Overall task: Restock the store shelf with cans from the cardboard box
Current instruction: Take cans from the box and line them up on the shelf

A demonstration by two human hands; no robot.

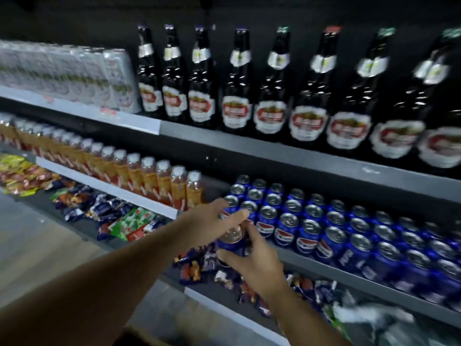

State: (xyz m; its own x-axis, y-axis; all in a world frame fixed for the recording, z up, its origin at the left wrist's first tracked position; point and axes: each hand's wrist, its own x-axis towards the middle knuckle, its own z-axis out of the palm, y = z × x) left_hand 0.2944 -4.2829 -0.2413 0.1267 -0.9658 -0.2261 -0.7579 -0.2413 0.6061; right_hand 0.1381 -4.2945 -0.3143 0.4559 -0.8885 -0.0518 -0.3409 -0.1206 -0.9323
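Rows of blue cola cans (pixel 331 231) fill the middle shelf (pixel 324 267) on the right. My left hand (pixel 207 223) reaches to the left end of those rows, its fingers and thumb curled round a blue can (pixel 225 215) at the shelf's front. Just below it, my right hand (pixel 257 263) grips a second blue can (pixel 233 242), upright and in front of the shelf edge, silver top showing. A brown cardboard corner (pixel 139 337) shows at the bottom edge. The picture is blurred by motion.
Orange drink bottles (pixel 149 176) stand left of the cans on the same shelf. Tall dark bottles (pixel 272 91) and wrapped white can packs (pixel 62 71) line the shelf above. Snack packets (pixel 119 216) lie on the lowest shelf, under my hands.
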